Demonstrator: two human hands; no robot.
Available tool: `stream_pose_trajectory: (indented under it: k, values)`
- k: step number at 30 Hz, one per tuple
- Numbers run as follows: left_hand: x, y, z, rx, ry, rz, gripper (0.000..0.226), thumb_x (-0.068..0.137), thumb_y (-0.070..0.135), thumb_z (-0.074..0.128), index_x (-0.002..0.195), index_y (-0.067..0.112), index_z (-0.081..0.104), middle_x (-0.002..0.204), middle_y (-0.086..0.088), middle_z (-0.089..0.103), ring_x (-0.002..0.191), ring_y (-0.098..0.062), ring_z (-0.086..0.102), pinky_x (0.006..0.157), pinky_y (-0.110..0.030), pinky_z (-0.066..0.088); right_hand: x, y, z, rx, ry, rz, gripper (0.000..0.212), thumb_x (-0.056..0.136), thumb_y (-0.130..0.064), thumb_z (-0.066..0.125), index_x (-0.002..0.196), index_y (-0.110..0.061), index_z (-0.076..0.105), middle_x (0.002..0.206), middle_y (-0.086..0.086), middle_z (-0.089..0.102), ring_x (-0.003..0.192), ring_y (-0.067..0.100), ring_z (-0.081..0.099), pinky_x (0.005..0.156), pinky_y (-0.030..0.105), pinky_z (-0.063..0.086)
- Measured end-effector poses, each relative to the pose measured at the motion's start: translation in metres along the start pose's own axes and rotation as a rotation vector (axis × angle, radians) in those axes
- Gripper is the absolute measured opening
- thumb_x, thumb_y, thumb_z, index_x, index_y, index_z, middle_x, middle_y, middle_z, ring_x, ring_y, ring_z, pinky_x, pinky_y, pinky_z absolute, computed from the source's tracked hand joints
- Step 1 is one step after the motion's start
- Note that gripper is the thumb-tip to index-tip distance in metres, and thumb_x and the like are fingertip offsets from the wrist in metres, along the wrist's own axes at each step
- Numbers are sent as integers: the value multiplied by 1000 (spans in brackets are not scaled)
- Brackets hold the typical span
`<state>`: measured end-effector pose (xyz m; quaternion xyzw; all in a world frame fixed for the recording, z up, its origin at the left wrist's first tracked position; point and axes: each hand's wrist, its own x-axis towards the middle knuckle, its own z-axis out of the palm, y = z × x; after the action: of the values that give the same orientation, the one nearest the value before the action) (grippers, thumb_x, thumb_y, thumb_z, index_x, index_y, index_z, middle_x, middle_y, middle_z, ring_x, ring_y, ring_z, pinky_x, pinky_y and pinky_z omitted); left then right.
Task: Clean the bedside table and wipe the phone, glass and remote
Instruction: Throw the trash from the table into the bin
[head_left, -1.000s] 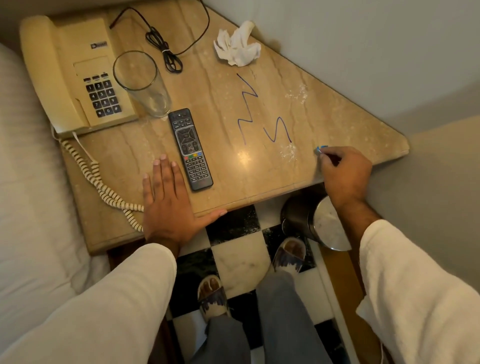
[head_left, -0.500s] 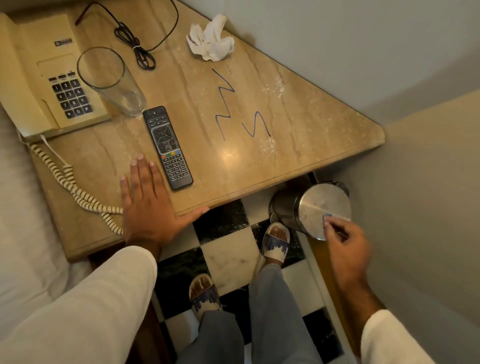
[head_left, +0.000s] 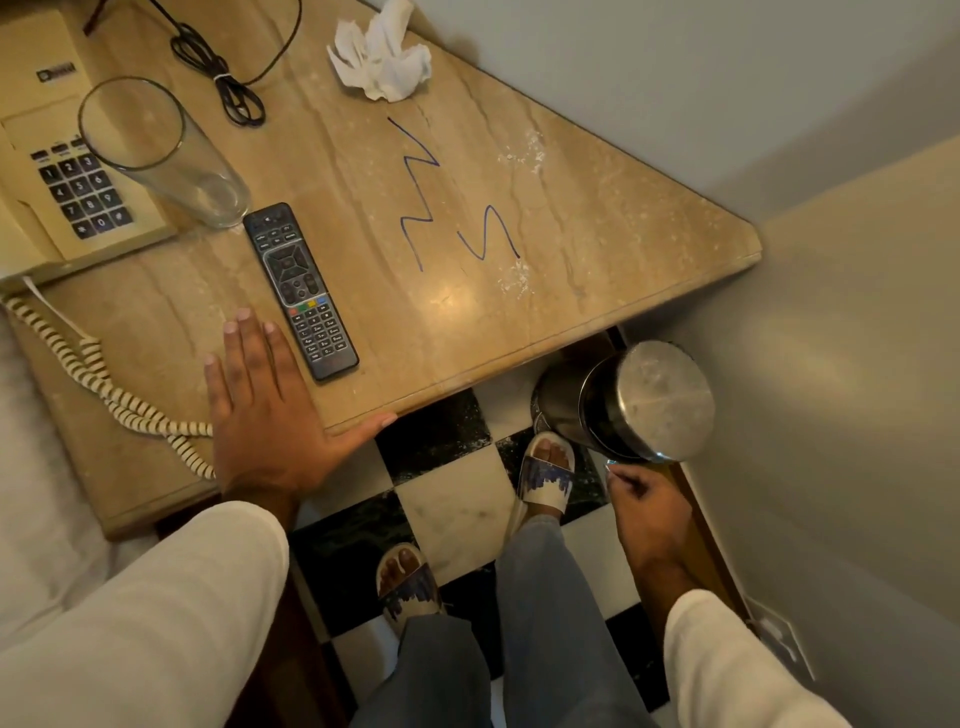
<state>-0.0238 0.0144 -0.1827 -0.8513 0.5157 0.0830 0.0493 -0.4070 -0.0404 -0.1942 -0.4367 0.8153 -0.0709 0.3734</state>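
Two hands show. One, the left hand (head_left: 265, 415), lies flat and spread on the surface (head_left: 597, 270), fingers together and pointing away, thumb hooked along the front edge, clamped on nothing. Its fingertips sit just beside the one remote (head_left: 300, 290), which lies face up and lengthwise. Beyond the remote stands one clear glass (head_left: 166, 156), upright, touching or nearly touching the one cream phone (head_left: 62, 171) at the back left; the phone's coiled cord (head_left: 104, 395) runs down the left side past the hand. One bundled black cable (head_left: 228, 78) and one crumpled tissue (head_left: 382, 54) lie at the far edge. Two blue scribbles (head_left: 447, 213) mark the middle, with two whitish powdery patches near them.

Off the surface, the right hand (head_left: 649, 509) hangs low with fingers curled, pinching a small bluish scrap at the rim of one steel bin (head_left: 644, 400) on the checkered floor (head_left: 457, 499). Two slippered feet stand between.
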Motion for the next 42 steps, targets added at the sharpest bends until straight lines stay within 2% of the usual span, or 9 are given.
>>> stream_pose_trajectory:
  k: [3, 12, 16, 23, 26, 29, 33, 36, 42]
  values:
    - [0, 1, 0, 5, -1, -3, 147, 69, 106, 29, 164, -5, 8, 173, -27, 9, 162, -43, 12, 130, -59, 11, 17, -6, 4, 49, 16, 53, 20, 100, -13, 70, 118, -11, 77, 116, 8, 75, 107, 23, 68, 71, 16, 47]
    - [1, 1, -1, 8, -13, 0, 148, 68, 106, 30, 163, -5, 8, 173, -28, 9, 162, -44, 12, 130, -59, 11, 41, -30, 14, 383, 147, 276, 34, 104, -29, 65, 137, -19, 68, 132, 4, 70, 124, 24, 64, 91, 31, 51]
    - [1, 1, -4, 11, -23, -2, 149, 68, 106, 29, 163, -6, 9, 172, -29, 10, 161, -44, 13, 130, -60, 12, 24, -39, 18, 480, 204, 296, 26, 105, -30, 62, 125, -17, 73, 117, 4, 74, 115, 24, 69, 81, 30, 55]
    - [3, 1, -9, 18, -53, -3, 150, 68, 108, 23, 163, -8, 13, 173, -28, 10, 161, -44, 15, 129, -62, 16, -15, -156, 20, 494, 79, -311, 8, 100, -35, 66, 102, -32, 73, 95, -15, 74, 90, -4, 68, 78, 17, 55]
    - [3, 0, -9, 23, -67, 6, 150, 68, 108, 24, 163, -8, 14, 173, -28, 10, 161, -45, 15, 129, -63, 17, -10, -244, 39, 434, -19, -682, 17, 98, -21, 70, 114, -20, 73, 109, -5, 71, 100, 7, 69, 81, 21, 59]
    - [3, 0, -8, 22, -74, 9, 151, 68, 108, 25, 163, -8, 15, 173, -28, 10, 161, -44, 14, 129, -63, 16, 17, -334, 75, 152, -25, -897, 39, 95, -15, 69, 134, -16, 67, 136, 6, 58, 127, 19, 58, 104, 29, 52]
    - [4, -2, -7, 19, -81, 10, 151, 68, 109, 24, 163, -8, 15, 174, -28, 10, 162, -44, 14, 129, -63, 16, 66, -419, 114, -367, -37, -933, 64, 100, -14, 60, 160, -27, 42, 167, 10, 30, 153, 32, 33, 121, 35, 35]
    - [4, -1, -4, 8, -63, 15, 149, 69, 108, 27, 163, -7, 16, 173, -28, 11, 161, -44, 15, 129, -63, 17, 88, -439, 123, -476, -89, -959, 48, 104, -15, 54, 151, -19, 57, 157, 12, 52, 144, 30, 49, 115, 28, 38]
    - [3, 1, 0, 14, -28, 7, 148, 70, 107, 29, 162, -8, 18, 173, -28, 14, 161, -44, 16, 130, -61, 14, 28, -376, 79, 171, -6, -913, 19, 95, -17, 72, 112, -12, 80, 110, 1, 77, 98, 4, 68, 81, 5, 43]
